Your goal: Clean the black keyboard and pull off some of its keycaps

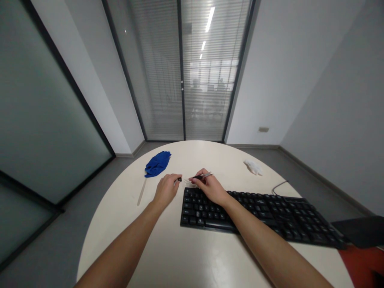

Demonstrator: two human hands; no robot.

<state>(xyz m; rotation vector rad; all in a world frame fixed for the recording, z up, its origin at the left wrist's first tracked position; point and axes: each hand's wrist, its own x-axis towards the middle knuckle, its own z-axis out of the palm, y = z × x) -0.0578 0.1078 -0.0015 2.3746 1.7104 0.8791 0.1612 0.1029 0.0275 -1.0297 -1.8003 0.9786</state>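
My left hand (167,189) pinches a small black keycap (179,179) between thumb and fingers, just off the far left corner of a black keyboard (210,222). Facing it, my right hand (211,187) is closed around a keycap puller (198,177) with a black handle. Thin wire loops stick out of the puller toward the keycap, with a small gap between them. Its metal end points to the right, past my fingers. My right wrist and forearm pass over the keyboard and cover some of its keys.
A blue cloth (157,164) lies at the left of the round white table (120,236), beside a flat pale stick (142,192). Crumpled white tissue (253,167) is at the far right. The keyboard's cable (279,185) curls behind it. A dark flat object (360,230) is at the right edge.
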